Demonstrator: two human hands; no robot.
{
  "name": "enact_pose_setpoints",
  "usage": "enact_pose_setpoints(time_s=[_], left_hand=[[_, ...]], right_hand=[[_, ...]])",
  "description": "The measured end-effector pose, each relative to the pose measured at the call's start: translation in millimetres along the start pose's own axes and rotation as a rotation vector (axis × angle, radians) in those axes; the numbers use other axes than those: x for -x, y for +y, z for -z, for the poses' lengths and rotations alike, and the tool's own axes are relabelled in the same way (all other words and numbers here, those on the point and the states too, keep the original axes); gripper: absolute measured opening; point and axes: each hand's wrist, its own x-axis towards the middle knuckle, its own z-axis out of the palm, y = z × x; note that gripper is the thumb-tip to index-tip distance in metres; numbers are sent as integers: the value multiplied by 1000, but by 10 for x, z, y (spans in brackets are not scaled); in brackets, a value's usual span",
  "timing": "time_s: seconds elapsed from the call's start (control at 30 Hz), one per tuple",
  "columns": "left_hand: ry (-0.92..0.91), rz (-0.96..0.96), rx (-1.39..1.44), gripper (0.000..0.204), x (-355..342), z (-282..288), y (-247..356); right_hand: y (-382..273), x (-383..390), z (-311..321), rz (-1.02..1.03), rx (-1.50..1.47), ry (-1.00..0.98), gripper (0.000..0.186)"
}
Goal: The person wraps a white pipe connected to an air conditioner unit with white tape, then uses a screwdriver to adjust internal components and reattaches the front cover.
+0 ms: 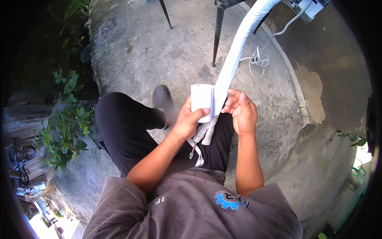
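Note:
My left hand (187, 122) grips a wide roll of white wrapping tape (201, 99), thumb across its near end. The roll lies against the left side of a long pipe bundle (235, 53) wrapped in white tape, which slants up to the right from my lap. Out of its near end stick grey foam-covered pipe ends (207, 134), a thin bare pipe with a fitting (193, 150) and a white flat strip or cable (199, 160). My right hand (243, 112) is beside the bundle on the right, palm up, fingers apart and slightly bent, with nothing visible in it.
Black metal stand legs (218, 38) rise from the concrete floor (131, 47) ahead. A coiled white cord (259, 61) lies near the wall (326, 59) at right, running up to a grey-white box (310, 10). Leafy plants (65, 127) border the left side.

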Motion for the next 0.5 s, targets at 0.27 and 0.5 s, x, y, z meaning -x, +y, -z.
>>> enact_pose_setpoints(time_s=[0.27,0.5], left_hand=[[-104,481,326,57,-229,267,116],[13,-43,-879,109,399,-115,54]], right_hand=[[680,-491,-113,-143,-539,-404,111],[650,-402,-154,-105,-406,-106,88]])
